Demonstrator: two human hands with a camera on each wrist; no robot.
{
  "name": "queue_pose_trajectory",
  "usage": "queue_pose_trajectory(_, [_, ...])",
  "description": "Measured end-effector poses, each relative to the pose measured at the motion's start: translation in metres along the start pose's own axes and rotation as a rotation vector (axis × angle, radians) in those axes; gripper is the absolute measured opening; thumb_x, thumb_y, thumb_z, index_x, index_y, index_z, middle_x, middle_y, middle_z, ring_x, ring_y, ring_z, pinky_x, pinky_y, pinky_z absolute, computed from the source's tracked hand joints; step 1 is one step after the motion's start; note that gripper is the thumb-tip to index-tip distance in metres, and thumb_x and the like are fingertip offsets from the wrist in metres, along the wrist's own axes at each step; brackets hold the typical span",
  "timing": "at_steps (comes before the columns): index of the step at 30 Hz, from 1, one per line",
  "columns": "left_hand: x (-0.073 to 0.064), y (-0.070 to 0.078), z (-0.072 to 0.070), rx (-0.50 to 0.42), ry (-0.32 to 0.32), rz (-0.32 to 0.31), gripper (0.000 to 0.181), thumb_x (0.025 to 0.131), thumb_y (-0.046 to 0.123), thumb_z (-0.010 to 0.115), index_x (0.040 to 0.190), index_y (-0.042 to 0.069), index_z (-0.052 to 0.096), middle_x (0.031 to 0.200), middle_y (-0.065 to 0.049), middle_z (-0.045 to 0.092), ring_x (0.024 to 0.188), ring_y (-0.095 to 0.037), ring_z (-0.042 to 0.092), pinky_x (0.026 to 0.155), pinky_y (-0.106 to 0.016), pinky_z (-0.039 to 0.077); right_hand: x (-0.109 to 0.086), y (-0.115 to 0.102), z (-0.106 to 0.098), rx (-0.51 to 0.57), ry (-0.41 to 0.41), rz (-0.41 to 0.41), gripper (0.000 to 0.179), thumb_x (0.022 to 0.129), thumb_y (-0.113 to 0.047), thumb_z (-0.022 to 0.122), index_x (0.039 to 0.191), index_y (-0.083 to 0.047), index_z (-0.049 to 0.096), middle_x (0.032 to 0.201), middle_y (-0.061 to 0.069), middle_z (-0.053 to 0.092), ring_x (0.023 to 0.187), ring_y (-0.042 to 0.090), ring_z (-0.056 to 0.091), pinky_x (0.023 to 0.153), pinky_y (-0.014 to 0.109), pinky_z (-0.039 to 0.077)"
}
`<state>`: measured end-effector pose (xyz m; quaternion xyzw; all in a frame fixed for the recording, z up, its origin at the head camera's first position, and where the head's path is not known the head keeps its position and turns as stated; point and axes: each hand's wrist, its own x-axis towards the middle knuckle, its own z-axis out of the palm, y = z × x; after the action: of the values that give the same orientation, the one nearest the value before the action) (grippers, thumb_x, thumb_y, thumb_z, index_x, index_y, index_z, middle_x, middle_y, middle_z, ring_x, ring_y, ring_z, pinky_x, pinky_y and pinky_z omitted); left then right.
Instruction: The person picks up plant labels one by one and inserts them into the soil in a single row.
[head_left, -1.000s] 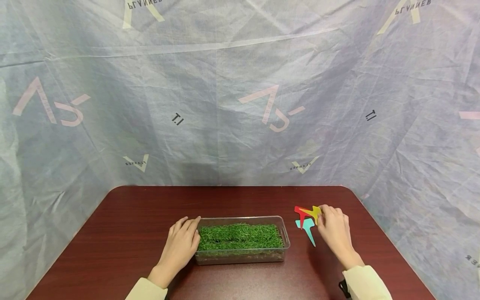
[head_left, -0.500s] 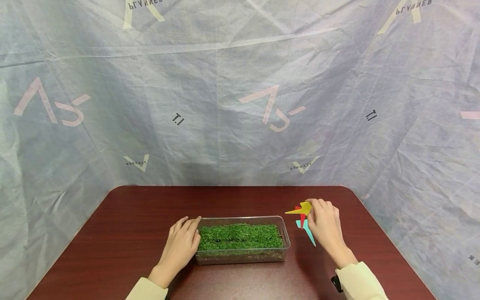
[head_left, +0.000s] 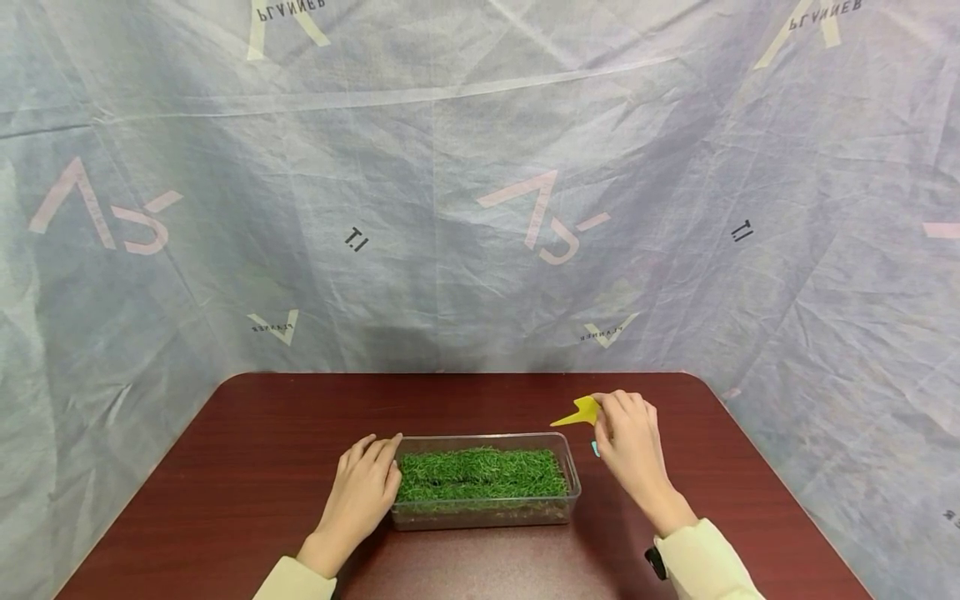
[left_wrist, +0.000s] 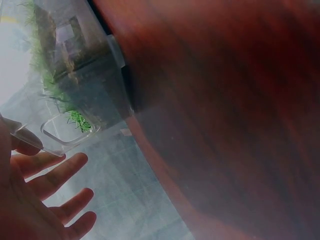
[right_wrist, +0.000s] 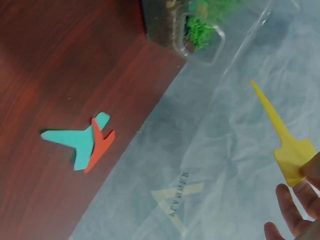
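Note:
My right hand (head_left: 634, 446) pinches a yellow plant label (head_left: 581, 412) by its wide head, pointed stem toward the left. In the right wrist view the label (right_wrist: 290, 150) is clear of the table, near the container's end. A turquoise plant label (right_wrist: 75, 137) and a red plant label (right_wrist: 101, 145) lie overlapping on the table; my right hand mostly hides them in the head view. My left hand (head_left: 362, 477) holds the left end of a clear plastic container (head_left: 480, 512), thumb at its rim and the other fingers spread. Green artificial grass (head_left: 480, 472) fills the container in two strips.
The dark red wooden table (head_left: 300, 417) ends at a far edge close to a grey fabric backdrop (head_left: 435, 208). More fabric hangs on both sides. A black band (head_left: 656, 562) shows at the right sleeve.
My right hand has lifted the yellow label off the other two and carried it left, toward the container's far right corner. The left hand and container have stayed put.

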<state>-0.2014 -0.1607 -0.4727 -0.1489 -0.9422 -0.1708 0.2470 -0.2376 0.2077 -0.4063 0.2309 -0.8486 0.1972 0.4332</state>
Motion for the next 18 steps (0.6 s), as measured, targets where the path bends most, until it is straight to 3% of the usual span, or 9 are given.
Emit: queue_pose_trajectory(18, [-0.001, 0.001, 0.000, -0.007, 0.003, -0.012, 0.037, 0.095, 0.009, 0.056, 0.131, 0.000, 0.059, 0.118, -0.014, 0.063, 0.122, -0.040, 0.048, 0.099, -0.058, 0.037, 0.013, -0.033, 0.017, 0.122, 0.038, -0.104, 0.021, 0.078, 0.013, 0.070, 0.093, -0.001, 0.069, 0.081, 0.004, 0.061, 0.081, 0.030, 0.054, 0.076, 0.051, 0.040])
